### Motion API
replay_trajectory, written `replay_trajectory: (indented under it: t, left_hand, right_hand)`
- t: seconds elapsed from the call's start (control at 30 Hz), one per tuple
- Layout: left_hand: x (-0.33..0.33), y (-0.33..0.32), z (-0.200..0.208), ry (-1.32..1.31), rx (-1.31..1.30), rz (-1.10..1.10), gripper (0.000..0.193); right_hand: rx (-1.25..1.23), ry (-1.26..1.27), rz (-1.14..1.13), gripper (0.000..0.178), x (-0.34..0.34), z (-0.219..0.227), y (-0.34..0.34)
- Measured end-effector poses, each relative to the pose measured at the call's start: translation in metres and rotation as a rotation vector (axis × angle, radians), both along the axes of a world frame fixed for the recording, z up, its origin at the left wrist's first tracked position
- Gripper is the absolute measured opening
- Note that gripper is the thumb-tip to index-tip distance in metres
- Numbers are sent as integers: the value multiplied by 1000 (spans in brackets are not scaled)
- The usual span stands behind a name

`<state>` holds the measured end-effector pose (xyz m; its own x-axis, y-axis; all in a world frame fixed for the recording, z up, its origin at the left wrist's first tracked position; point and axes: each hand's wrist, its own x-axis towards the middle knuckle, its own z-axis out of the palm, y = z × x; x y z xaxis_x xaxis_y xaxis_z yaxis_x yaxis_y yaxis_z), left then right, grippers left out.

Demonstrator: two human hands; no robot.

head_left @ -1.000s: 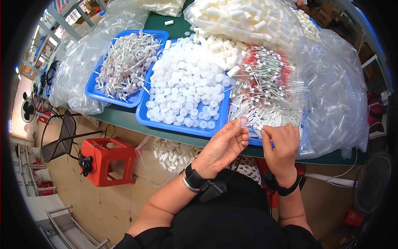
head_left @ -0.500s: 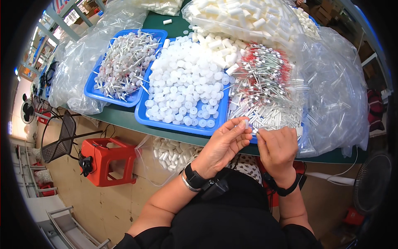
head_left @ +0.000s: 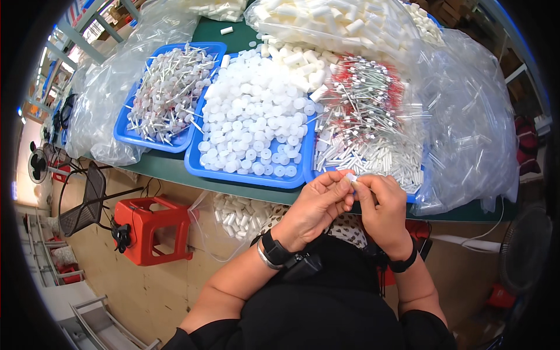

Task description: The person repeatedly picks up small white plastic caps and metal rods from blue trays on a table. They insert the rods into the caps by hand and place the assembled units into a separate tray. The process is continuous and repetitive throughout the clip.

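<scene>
Small white part (head_left: pixel 352 177): pinched between the fingertips of both my hands, just over the desk's near edge, at 6 o'clock from the tray of thin tubes.
Left hand (head_left: pixel 318 201): my grip is closed on the part from its 9 o'clock side; I judge it steadies the piece so the other hand can work on it.
Right hand (head_left: pixel 382 204): fingers curled shut on the same part from 3 o'clock, touching my left fingertips.
Left tray (head_left: pixel 169 96): blue, heaped with white sticks, at 10 o'clock from my hands.
Middle tray (head_left: pixel 256 119): blue, full of round white caps, at 11 o'clock, within easy reach.
Right tray (head_left: pixel 367 125): thin tubes, some red-tipped, at 12 o'clock, closest for picking.
Desk (head_left: pixel 169 169): green.
</scene>
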<state>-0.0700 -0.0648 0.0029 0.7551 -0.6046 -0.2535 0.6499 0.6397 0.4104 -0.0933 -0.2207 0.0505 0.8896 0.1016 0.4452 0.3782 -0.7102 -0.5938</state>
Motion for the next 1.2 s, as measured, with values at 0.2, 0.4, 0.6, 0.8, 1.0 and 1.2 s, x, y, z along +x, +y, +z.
replay_trajectory:
  t: [0.2,0.4,0.6,0.8,1.0,1.2]
  left_hand:
    - [1,3,6,-1,103,-11,23]
    - [12,24,15,-74,219,255,26]
    - [25,29,13,-77,193,255,25]
    - [25,49,-2,-12,112,289,26]
    - [40,45,14,17,35,168,32]
    - [52,36,20,-3,-61,125,30]
  right_hand:
    - [61,62,45,7,2,-4,-4]
    - [137,350,32,14,30,13,-27]
    - [-261,176,98,14,50,14,-41]
    - [-109,305,128,16,-1,48,-73]
    - [-51,378,123,18,-120,118,-121]
    - [-57,222,153,28,-187,184,-173]
